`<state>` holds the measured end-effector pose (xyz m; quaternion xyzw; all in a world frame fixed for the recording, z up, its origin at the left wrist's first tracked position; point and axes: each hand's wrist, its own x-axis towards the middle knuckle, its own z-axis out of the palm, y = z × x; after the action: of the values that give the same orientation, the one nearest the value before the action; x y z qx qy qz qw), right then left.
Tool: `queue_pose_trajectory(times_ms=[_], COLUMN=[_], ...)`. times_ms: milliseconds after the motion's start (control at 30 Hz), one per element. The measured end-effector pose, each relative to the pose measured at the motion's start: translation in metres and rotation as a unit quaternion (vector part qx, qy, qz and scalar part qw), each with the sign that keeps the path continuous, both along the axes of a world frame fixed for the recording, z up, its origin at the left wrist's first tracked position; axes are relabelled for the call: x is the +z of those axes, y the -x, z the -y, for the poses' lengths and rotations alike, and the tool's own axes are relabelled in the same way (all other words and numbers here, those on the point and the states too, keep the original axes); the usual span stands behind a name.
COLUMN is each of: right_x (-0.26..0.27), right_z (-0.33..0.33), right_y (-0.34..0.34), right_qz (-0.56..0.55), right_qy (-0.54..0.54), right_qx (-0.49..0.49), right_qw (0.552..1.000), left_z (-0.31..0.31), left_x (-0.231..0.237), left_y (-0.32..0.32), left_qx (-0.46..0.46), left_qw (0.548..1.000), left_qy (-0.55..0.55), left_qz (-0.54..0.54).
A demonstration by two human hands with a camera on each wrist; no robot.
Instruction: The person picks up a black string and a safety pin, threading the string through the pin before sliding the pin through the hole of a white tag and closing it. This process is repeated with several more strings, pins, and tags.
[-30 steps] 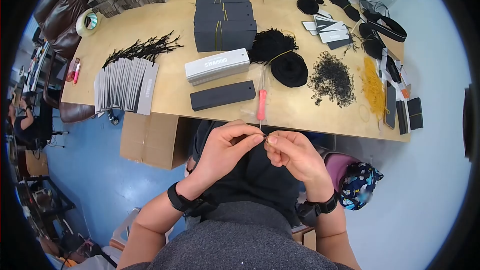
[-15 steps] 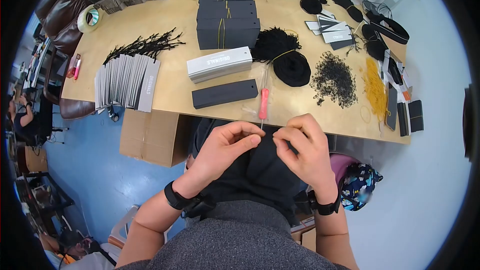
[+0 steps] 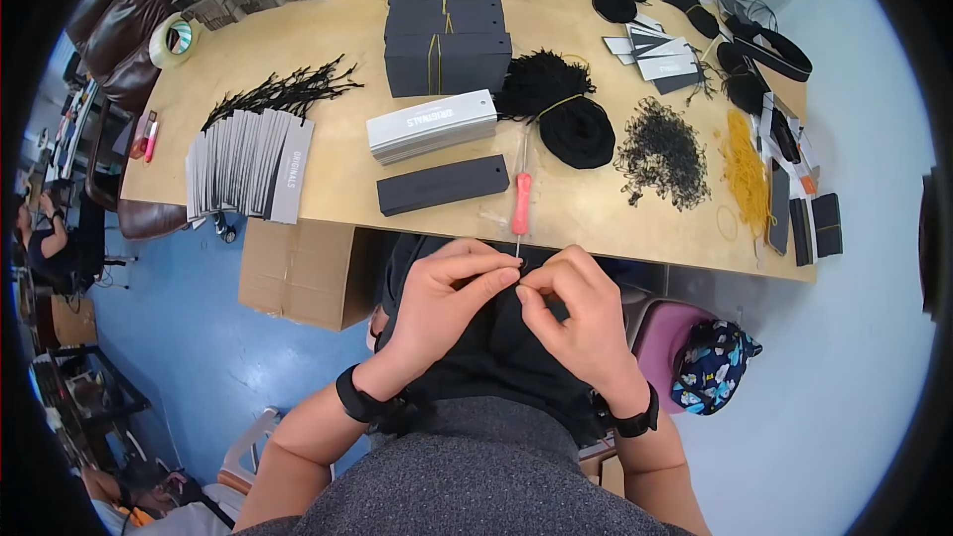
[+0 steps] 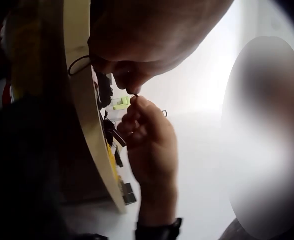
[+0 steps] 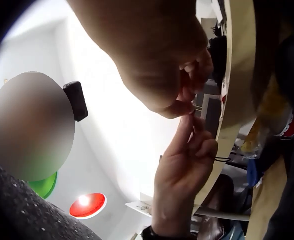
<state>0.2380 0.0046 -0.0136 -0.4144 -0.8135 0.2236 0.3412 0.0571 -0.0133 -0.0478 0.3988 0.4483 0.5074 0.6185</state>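
Observation:
Above the lap, in front of the table edge, both hands meet at the fingertips. The left hand (image 3: 446,300) pinches a thin black cord between thumb and fingers; a loop of this cord (image 4: 79,65) sticks out of that hand in the left wrist view. Thumb and forefinger of the right hand (image 3: 579,316) close on a small dark end of it right at the left fingertips; the fingers mostly hide that end. Just beyond the hands lies a hook tool with a pink handle (image 3: 521,203), its thin metal shaft jutting over the table edge.
On the table (image 3: 342,174) are fanned grey tags (image 3: 248,167) with black cords, banded dark card stacks (image 3: 447,65), a white tag stack (image 3: 432,127), a black cord bundle (image 3: 576,132), small black wire pieces (image 3: 663,154) and yellow rubber bands (image 3: 743,174). A cardboard box (image 3: 298,273) stands below.
Half a second ago the right hand drew away to the right of the left; now it is back at the left fingertips. The left hand stays nearly in place.

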Motion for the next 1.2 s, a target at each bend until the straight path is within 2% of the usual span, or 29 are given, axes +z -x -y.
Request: queue_pose_trajectory(times_ms=[33, 67, 133, 233, 267, 300, 333, 367, 433, 467, 533, 600, 667, 733, 800, 900, 1067, 1167, 1200], right_x=[0.002, 0.003, 0.005, 0.005, 0.005, 0.008, 0.014, 0.017, 0.009, 0.006, 0.009, 0.014, 0.02, 0.022, 0.022, 0.023, 0.018, 0.012, 0.009], right_z=[0.002, 0.003, 0.002, -0.001, -0.001, -0.001, -0.001, -0.001, -0.005, -0.005, -0.003, -0.003, -0.005, -0.01, -0.019, -0.022, -0.017, -0.016, -0.018], right_y=[-0.001, -0.002, -0.006, -0.011, -0.012, -0.01, -0.006, -0.004, -0.008, -0.012, -0.018, -0.017, -0.014, -0.013, -0.013, -0.012, -0.009, -0.007, -0.007], right_qz=[-0.037, -0.074, -0.086, -0.107, -0.115, -0.115, -0.12, -0.125, -0.109, -0.091, -0.056, -0.02, -0.021, -0.019, 0.037, 0.088, 0.058, 0.07, 0.084], right_qy=[0.071, 0.141, 0.178, 0.236, 0.259, 0.259, 0.21, 0.161, 0.141, 0.12, 0.138, 0.156, 0.05, 0.023, -0.079, -0.105, -0.109, -0.13, -0.151], right_qx=[-0.015, -0.031, -0.027, -0.016, -0.013, -0.012, -0.024, -0.036, -0.011, 0.012, 0.022, 0.037, -0.005, -0.019, 0.07, 0.097, 0.095, 0.078, 0.072], right_qw=[0.997, 0.987, 0.98, 0.966, 0.959, 0.959, 0.97, 0.978, 0.984, 0.988, 0.989, 0.987, 0.999, 0.999, 0.994, 0.986, 0.988, 0.986, 0.982], left_z=[-0.001, -0.001, 0.001, -0.001, -0.002, -0.003, -0.004, -0.003, -0.003, -0.003, -0.004, -0.005, -0.004, -0.005, -0.005, -0.005, -0.003, -0.003, -0.002], left_x=[0.002, 0.005, 0.011, 0.018, 0.02, 0.023, 0.024, 0.022, 0.014, 0.015, 0.017, 0.015, 0.015, 0.02, 0.021, 0.022, 0.022, 0.022, 0.026], left_y=[-0.001, -0.001, -0.001, 0.002, 0.002, 0.003, 0.003, 0.004, 0.007, 0.008, 0.009, 0.007, 0.007, 0.01, 0.012, 0.014, 0.015, 0.009, 0.006], left_qx=[0.015, 0.013, 0.01, -0.009, -0.008, -0.011, -0.013, -0.012, -0.06, -0.062, -0.089, -0.083, -0.077, -0.109, -0.124, -0.136, -0.111, -0.097, -0.071], left_qw=[0.966, 0.966, 0.909, 0.895, 0.895, 0.919, 0.94, 0.94, 0.988, 0.988, 0.995, 0.996, 0.997, 0.992, 0.99, 0.988, 0.99, 0.993, 0.986], left_qy=[-0.16, -0.16, -0.253, -0.282, -0.281, -0.248, -0.214, -0.213, -0.087, -0.087, 0.036, 0.025, 0.016, 0.06, 0.066, 0.07, 0.081, 0.073, -0.019], left_qz=[-0.203, -0.203, -0.33, -0.346, -0.346, -0.305, -0.264, -0.265, -0.115, -0.115, 0.0, 0.01, 0.02, 0.02, 0.022, 0.027, 0.04, -0.008, -0.152])
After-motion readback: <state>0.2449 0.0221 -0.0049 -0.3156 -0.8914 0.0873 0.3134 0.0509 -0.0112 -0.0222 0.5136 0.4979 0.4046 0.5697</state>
